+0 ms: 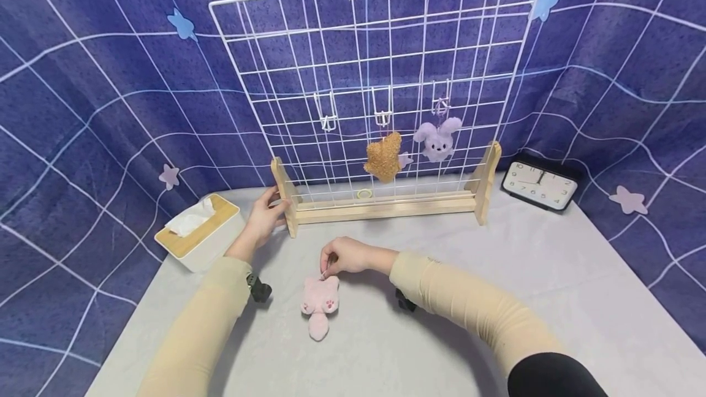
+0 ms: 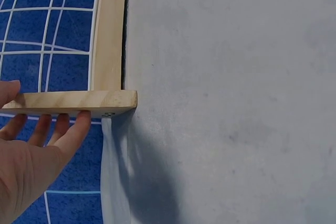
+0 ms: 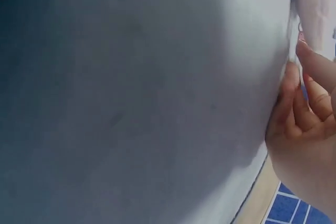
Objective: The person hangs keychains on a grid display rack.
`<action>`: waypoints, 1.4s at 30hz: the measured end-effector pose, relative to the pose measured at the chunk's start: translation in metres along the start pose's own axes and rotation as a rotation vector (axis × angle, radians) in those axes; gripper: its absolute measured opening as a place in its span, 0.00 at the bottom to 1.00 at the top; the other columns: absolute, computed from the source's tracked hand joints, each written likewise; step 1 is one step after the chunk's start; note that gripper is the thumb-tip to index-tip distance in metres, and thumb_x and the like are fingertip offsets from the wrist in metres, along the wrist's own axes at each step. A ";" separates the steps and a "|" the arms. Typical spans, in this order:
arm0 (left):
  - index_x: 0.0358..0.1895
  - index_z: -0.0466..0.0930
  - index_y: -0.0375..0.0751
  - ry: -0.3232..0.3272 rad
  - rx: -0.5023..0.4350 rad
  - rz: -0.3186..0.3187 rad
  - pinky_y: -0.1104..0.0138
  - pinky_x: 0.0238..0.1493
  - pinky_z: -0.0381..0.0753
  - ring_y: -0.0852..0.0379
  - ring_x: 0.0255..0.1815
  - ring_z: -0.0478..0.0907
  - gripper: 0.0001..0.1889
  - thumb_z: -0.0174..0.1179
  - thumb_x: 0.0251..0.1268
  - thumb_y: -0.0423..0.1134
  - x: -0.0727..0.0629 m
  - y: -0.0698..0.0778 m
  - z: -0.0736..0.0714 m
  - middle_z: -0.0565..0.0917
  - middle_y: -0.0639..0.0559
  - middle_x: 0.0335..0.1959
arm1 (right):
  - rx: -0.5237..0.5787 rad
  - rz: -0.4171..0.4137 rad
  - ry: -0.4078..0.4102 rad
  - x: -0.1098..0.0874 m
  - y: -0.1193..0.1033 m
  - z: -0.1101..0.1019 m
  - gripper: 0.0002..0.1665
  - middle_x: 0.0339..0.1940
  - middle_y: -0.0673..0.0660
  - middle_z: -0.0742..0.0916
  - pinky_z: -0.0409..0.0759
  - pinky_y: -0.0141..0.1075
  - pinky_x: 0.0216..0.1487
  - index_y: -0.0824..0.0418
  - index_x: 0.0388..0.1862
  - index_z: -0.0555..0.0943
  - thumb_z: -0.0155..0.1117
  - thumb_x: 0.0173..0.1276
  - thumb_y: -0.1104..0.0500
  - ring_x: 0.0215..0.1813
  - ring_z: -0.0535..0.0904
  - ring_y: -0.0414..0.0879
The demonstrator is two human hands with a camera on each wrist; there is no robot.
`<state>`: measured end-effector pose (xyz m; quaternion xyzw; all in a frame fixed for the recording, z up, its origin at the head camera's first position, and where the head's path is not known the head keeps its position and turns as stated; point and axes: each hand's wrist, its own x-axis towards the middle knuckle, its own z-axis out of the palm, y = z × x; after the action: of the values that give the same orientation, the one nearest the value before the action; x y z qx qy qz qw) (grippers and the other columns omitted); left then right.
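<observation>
My left hand (image 1: 263,220) holds the left wooden upright (image 1: 284,198) of a white wire grid rack (image 1: 375,66). In the left wrist view, the thumb lies on one side of that board and the fingers on the other. A pink plush pendant (image 1: 320,296) with red paw prints lies on the table below the rack. At its upper end, my right hand (image 1: 350,255) pinches its small loop between thumb and fingertips. The right wrist view catches only part of the pink plush (image 3: 313,3) beyond the fingers (image 3: 315,66).
A brown plush (image 1: 383,158) and a lilac rabbit-eared plush (image 1: 438,139) hang from hooks on the grid; the left hook (image 1: 328,121) holds nothing. A tissue box (image 1: 201,231) stands at left, a clock (image 1: 539,184) at right. A yellowish ring (image 1: 364,193) shows behind the grid.
</observation>
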<state>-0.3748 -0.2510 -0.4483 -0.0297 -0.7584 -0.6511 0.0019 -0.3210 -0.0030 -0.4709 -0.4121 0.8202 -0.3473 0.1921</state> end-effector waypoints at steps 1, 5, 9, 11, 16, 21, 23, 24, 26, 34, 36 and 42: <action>0.81 0.52 0.37 0.002 0.003 -0.002 0.42 0.63 0.76 0.33 0.70 0.66 0.33 0.53 0.79 0.33 0.000 0.000 0.000 0.62 0.30 0.74 | 0.032 0.000 0.000 0.000 0.000 -0.001 0.05 0.27 0.46 0.85 0.78 0.25 0.37 0.61 0.32 0.85 0.75 0.64 0.67 0.32 0.77 0.34; 0.81 0.52 0.38 0.002 -0.009 -0.011 0.41 0.64 0.75 0.32 0.70 0.65 0.33 0.53 0.79 0.33 0.001 0.000 0.000 0.61 0.30 0.74 | 0.126 -0.001 -0.006 -0.002 -0.001 -0.005 0.05 0.25 0.46 0.85 0.77 0.25 0.32 0.63 0.32 0.85 0.74 0.63 0.70 0.29 0.78 0.35; 0.81 0.51 0.35 -0.014 -0.038 -0.027 0.39 0.65 0.72 0.30 0.71 0.64 0.33 0.52 0.79 0.30 -0.003 0.008 0.001 0.60 0.29 0.75 | 0.183 -0.019 -0.013 -0.003 -0.001 -0.006 0.04 0.26 0.47 0.86 0.78 0.24 0.33 0.66 0.34 0.85 0.73 0.63 0.71 0.29 0.79 0.34; 0.81 0.50 0.33 -0.021 -0.042 -0.035 0.38 0.65 0.71 0.30 0.71 0.63 0.33 0.52 0.79 0.29 -0.008 0.016 0.002 0.59 0.28 0.75 | 0.219 -0.029 -0.011 -0.002 0.000 -0.006 0.03 0.27 0.50 0.88 0.80 0.26 0.34 0.67 0.35 0.86 0.72 0.64 0.72 0.29 0.80 0.35; 0.81 0.51 0.35 -0.015 -0.024 -0.023 0.39 0.65 0.73 0.32 0.70 0.64 0.33 0.52 0.79 0.30 -0.007 0.014 0.003 0.61 0.29 0.75 | 0.253 -0.041 0.014 -0.002 0.000 -0.009 0.03 0.29 0.53 0.90 0.87 0.38 0.39 0.68 0.37 0.87 0.70 0.65 0.72 0.31 0.83 0.36; 0.81 0.53 0.36 -0.004 -0.009 -0.007 0.40 0.63 0.75 0.33 0.70 0.66 0.32 0.53 0.79 0.32 0.002 0.002 0.002 0.62 0.31 0.74 | 0.233 -0.033 0.029 -0.005 -0.004 -0.017 0.04 0.31 0.52 0.90 0.84 0.30 0.38 0.68 0.39 0.87 0.70 0.65 0.71 0.33 0.84 0.37; 0.81 0.53 0.36 -0.004 -0.008 -0.005 0.40 0.63 0.75 0.33 0.70 0.66 0.32 0.53 0.79 0.32 0.002 0.001 0.002 0.62 0.31 0.74 | 0.226 -0.034 0.029 -0.006 -0.006 -0.020 0.04 0.30 0.52 0.90 0.83 0.28 0.37 0.68 0.39 0.87 0.70 0.65 0.71 0.34 0.85 0.38; 0.81 0.53 0.37 -0.002 -0.011 -0.006 0.40 0.63 0.75 0.33 0.69 0.66 0.32 0.53 0.79 0.32 0.002 0.001 0.001 0.62 0.31 0.74 | 0.222 -0.034 0.029 -0.006 -0.006 -0.021 0.04 0.30 0.51 0.90 0.82 0.27 0.37 0.68 0.39 0.87 0.70 0.65 0.71 0.34 0.85 0.39; 0.81 0.52 0.36 -0.003 -0.008 -0.004 0.39 0.64 0.75 0.32 0.69 0.66 0.33 0.53 0.79 0.32 0.002 0.000 0.001 0.61 0.30 0.74 | 0.228 -0.041 0.027 -0.006 -0.008 -0.023 0.04 0.30 0.52 0.90 0.82 0.27 0.36 0.69 0.39 0.87 0.71 0.65 0.71 0.34 0.85 0.40; 0.81 0.53 0.36 0.009 0.000 0.000 0.42 0.62 0.77 0.33 0.67 0.69 0.33 0.53 0.79 0.32 0.002 -0.001 0.000 0.63 0.31 0.73 | 0.241 -0.070 0.030 -0.009 -0.017 -0.030 0.04 0.30 0.54 0.90 0.85 0.29 0.38 0.70 0.37 0.87 0.73 0.63 0.71 0.37 0.87 0.51; 0.81 0.52 0.36 0.004 0.006 0.003 0.43 0.62 0.78 0.33 0.67 0.69 0.33 0.53 0.79 0.33 0.002 -0.002 0.000 0.63 0.30 0.73 | 0.250 -0.072 0.030 -0.010 -0.021 -0.032 0.04 0.30 0.53 0.90 0.85 0.30 0.38 0.69 0.37 0.87 0.74 0.63 0.70 0.39 0.87 0.58; 0.81 0.53 0.36 0.001 0.003 0.007 0.44 0.61 0.79 0.33 0.66 0.69 0.32 0.53 0.79 0.32 0.001 -0.002 0.000 0.63 0.30 0.73 | 0.252 -0.080 0.033 -0.015 -0.030 -0.039 0.04 0.29 0.50 0.90 0.86 0.31 0.38 0.66 0.36 0.88 0.75 0.62 0.68 0.42 0.85 0.68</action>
<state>-0.3756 -0.2514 -0.4500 -0.0317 -0.7592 -0.6500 0.0046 -0.3201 0.0126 -0.4219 -0.4112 0.7561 -0.4615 0.2149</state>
